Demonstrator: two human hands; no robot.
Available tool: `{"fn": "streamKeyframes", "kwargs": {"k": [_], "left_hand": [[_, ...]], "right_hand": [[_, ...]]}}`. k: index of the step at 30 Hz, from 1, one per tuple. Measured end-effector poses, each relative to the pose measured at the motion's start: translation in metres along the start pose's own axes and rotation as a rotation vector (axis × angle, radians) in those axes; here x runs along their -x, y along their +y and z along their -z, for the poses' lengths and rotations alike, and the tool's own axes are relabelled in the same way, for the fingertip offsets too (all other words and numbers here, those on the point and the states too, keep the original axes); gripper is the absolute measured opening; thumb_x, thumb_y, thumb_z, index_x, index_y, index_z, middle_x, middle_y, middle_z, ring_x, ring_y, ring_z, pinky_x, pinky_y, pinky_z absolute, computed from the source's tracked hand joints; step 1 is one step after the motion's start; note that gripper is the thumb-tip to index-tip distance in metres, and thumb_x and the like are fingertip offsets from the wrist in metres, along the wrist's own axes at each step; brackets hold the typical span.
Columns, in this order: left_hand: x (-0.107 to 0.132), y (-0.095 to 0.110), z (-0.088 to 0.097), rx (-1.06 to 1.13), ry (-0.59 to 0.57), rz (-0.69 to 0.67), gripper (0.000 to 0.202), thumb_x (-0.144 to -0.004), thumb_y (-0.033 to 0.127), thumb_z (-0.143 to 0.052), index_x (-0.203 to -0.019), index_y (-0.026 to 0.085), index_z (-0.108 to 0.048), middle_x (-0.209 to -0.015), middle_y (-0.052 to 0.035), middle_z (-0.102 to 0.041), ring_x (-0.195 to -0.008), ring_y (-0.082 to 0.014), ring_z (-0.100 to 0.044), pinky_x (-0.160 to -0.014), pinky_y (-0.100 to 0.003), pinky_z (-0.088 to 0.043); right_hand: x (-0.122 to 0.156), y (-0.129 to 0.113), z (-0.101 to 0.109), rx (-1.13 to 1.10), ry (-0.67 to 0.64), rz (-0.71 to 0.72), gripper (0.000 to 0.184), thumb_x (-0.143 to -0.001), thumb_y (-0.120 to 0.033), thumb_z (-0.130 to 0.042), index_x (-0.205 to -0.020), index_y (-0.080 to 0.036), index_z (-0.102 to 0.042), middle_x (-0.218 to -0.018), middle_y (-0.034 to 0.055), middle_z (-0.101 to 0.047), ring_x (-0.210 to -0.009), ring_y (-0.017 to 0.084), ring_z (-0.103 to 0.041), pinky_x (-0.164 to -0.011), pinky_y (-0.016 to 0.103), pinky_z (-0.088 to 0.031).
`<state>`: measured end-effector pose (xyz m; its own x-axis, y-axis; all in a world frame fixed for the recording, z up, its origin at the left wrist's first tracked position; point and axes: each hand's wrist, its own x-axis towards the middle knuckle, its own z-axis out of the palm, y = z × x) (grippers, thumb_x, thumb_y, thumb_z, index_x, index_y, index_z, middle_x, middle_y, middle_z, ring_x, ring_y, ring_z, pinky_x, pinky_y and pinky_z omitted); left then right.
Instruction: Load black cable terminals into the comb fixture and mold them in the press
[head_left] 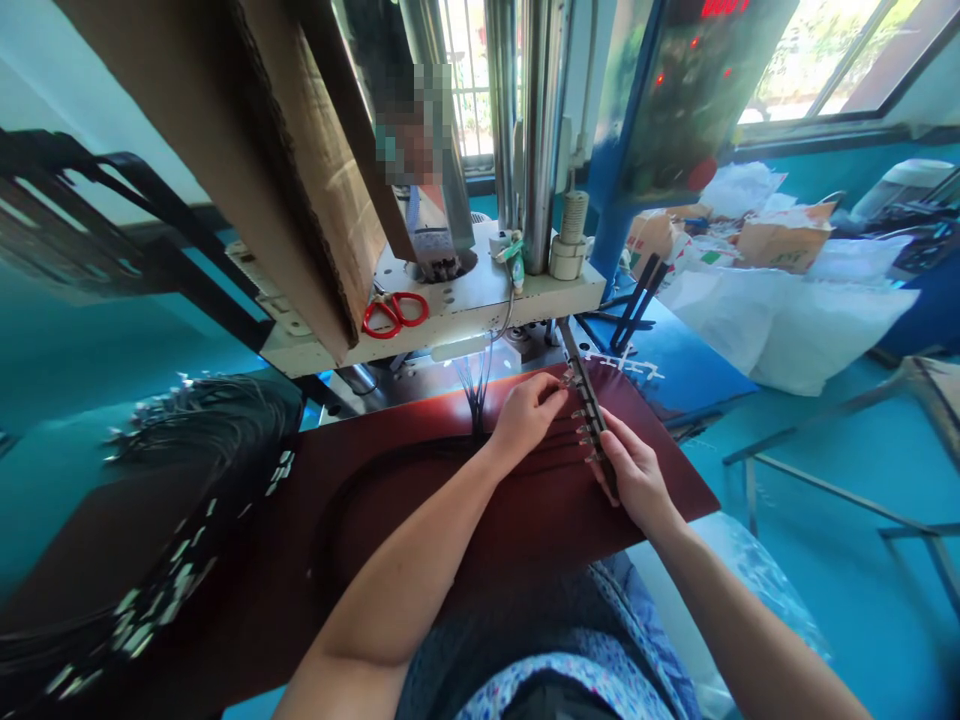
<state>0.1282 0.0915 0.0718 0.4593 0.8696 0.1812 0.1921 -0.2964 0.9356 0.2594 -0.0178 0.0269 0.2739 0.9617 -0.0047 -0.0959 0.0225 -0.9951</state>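
Note:
My left hand (pixel 525 412) rests on a dark red work board (pixel 420 500), its fingers pinched on thin black cables (pixel 551 432) that run across the board. My right hand (pixel 634 470) grips a long dark bar (pixel 587 405) lying along the board's right side. Several metal cable plugs sit in a row along this bar. The cable ends lie between my two hands, at the bar's slots. More black wires (pixel 474 385) hang down from under the machine plate just behind my left hand.
A press machine with a white plate (pixel 480 300) and steel columns (pixel 544 130) stands behind the board; red scissors (pixel 395 312) lie on it. A big bundle of black cables (pixel 150 520) fills the left. Cardboard (pixel 247 170) leans overhead. White bags (pixel 795 310) lie at right.

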Motion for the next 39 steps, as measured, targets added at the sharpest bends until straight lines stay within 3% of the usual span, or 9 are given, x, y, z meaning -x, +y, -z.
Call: {"fn": "streamKeyframes", "kwargs": {"k": [5,9,13,18,25,30,33,36,39], "left_hand": [[0.000,0.007,0.006,-0.190,-0.086,0.077,0.019,-0.076,0.026,-0.049,-0.060,0.016,-0.048,-0.056,0.0044,-0.046,-0.058,-0.0096,-0.043,-0.059,-0.023,-0.030],[-0.002,0.004,0.004,-0.106,-0.157,0.083,0.025,-0.078,0.037,-0.048,-0.065,0.016,-0.052,-0.053,0.0050,-0.045,-0.053,-0.0091,-0.041,-0.055,-0.023,-0.028],[-0.004,0.003,0.003,0.041,-0.213,0.199,0.027,-0.076,0.037,-0.047,-0.060,0.015,-0.051,-0.045,0.0066,-0.038,-0.045,-0.0069,-0.032,-0.049,-0.023,-0.024],[-0.005,0.008,0.003,0.186,-0.159,0.296,0.025,-0.074,0.034,-0.048,-0.058,0.015,-0.051,-0.041,0.0072,-0.035,-0.040,-0.0058,-0.028,-0.046,-0.022,-0.022],[-0.004,0.003,0.000,0.238,-0.149,0.283,0.028,-0.071,0.036,-0.052,-0.053,0.015,-0.049,-0.043,0.0055,-0.039,-0.041,-0.0050,-0.031,-0.046,-0.022,-0.022],[-0.002,-0.003,0.000,0.252,-0.118,0.270,0.029,-0.072,0.035,-0.051,-0.051,0.016,-0.041,-0.042,0.0071,-0.033,-0.040,-0.0040,-0.026,-0.044,-0.022,-0.019],[-0.002,-0.003,0.002,0.259,-0.121,0.216,0.028,-0.072,0.038,-0.054,-0.058,0.016,-0.044,-0.047,0.0070,-0.036,-0.044,-0.0045,-0.030,-0.046,-0.021,-0.021],[-0.003,0.000,0.005,0.381,-0.090,0.246,0.026,-0.074,0.043,-0.054,-0.074,0.017,-0.047,-0.060,0.0056,-0.045,-0.050,-0.0058,-0.038,-0.048,-0.019,-0.026],[-0.005,-0.001,0.005,0.335,-0.024,0.240,0.019,-0.078,0.036,-0.050,-0.075,0.017,-0.047,-0.061,0.0054,-0.044,-0.053,-0.0064,-0.039,-0.051,-0.019,-0.029]], "right_hand": [[0.002,0.000,0.000,-0.034,-0.001,0.011,0.057,-0.087,-0.043,-0.053,-0.135,-0.017,-0.039,-0.051,-0.0046,-0.052,-0.031,0.007,-0.037,-0.023,0.015,-0.029],[0.003,-0.001,0.001,-0.020,-0.009,0.012,0.057,-0.088,-0.043,-0.052,-0.136,-0.016,-0.038,-0.048,-0.0057,-0.050,-0.030,0.006,-0.036,-0.024,0.014,-0.029],[0.003,-0.001,0.001,-0.007,-0.015,0.014,0.056,-0.088,-0.042,-0.052,-0.136,-0.018,-0.039,-0.052,-0.0047,-0.051,-0.032,0.007,-0.037,-0.024,0.014,-0.030],[0.002,0.000,0.002,0.000,-0.021,0.009,0.058,-0.087,-0.043,-0.053,-0.136,-0.017,-0.039,-0.052,-0.0043,-0.052,-0.032,0.007,-0.037,-0.023,0.015,-0.030],[0.003,-0.005,0.000,0.079,-0.035,-0.009,0.063,-0.086,-0.047,-0.052,-0.138,-0.015,-0.036,-0.048,-0.0053,-0.049,-0.031,0.007,-0.036,-0.025,0.016,-0.029],[0.002,-0.007,-0.004,0.176,-0.076,0.014,0.064,-0.085,-0.049,-0.051,-0.138,-0.014,-0.038,-0.049,-0.0054,-0.047,-0.033,0.007,-0.036,-0.027,0.015,-0.029],[0.002,-0.007,-0.004,0.147,-0.060,0.024,0.063,-0.085,-0.048,-0.052,-0.137,-0.013,-0.039,-0.049,-0.0050,-0.047,-0.034,0.007,-0.038,-0.027,0.015,-0.030],[0.002,-0.005,-0.001,0.077,-0.027,0.001,0.062,-0.085,-0.047,-0.052,-0.137,-0.014,-0.038,-0.049,-0.0049,-0.049,-0.032,0.007,-0.036,-0.025,0.016,-0.029],[0.002,-0.003,0.001,0.040,-0.029,-0.008,0.062,-0.085,-0.046,-0.053,-0.137,-0.016,-0.038,-0.050,-0.0049,-0.049,-0.032,0.007,-0.035,-0.024,0.016,-0.029]]}}
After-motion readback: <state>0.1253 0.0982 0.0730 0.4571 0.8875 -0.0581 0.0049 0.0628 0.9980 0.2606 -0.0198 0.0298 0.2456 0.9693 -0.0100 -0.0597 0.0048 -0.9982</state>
